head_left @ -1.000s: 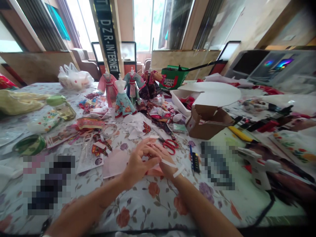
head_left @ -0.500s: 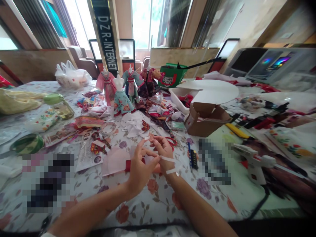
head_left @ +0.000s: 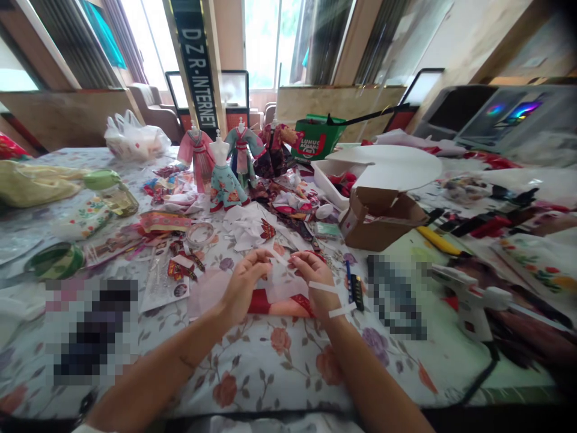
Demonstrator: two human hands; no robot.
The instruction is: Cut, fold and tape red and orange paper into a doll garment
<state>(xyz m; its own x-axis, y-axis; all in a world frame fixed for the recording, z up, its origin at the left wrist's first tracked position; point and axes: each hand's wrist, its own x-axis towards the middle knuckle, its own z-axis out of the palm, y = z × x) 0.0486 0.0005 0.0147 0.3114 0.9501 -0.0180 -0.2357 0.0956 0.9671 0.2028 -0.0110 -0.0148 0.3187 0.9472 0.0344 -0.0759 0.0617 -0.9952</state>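
Observation:
My left hand (head_left: pixel 243 282) and my right hand (head_left: pixel 313 278) hover close together over the floral tablecloth (head_left: pixel 270 373). Between their pinched fingertips stretches a thin white strip (head_left: pixel 278 258). Below it lies a pale pink cloth piece with red trim (head_left: pixel 282 300). Two more white strips stick to the back of my right hand and wrist (head_left: pixel 336 300). Red scissors (head_left: pixel 318 257) lie just behind my right hand, partly hidden by it.
Small dress forms in doll costumes (head_left: pixel 223 168) stand at the back amid fabric scraps. A brown cardboard box (head_left: pixel 378 219) and a white tray (head_left: pixel 327 180) sit to the right. A white glue gun (head_left: pixel 469 297) lies at right. Tape rolls (head_left: pixel 54 261), a jar (head_left: pixel 112 195) at left.
My hands have moved apart and lowered, pulling the white strip out between them. The pink and red cloth piece beneath them now shows more.

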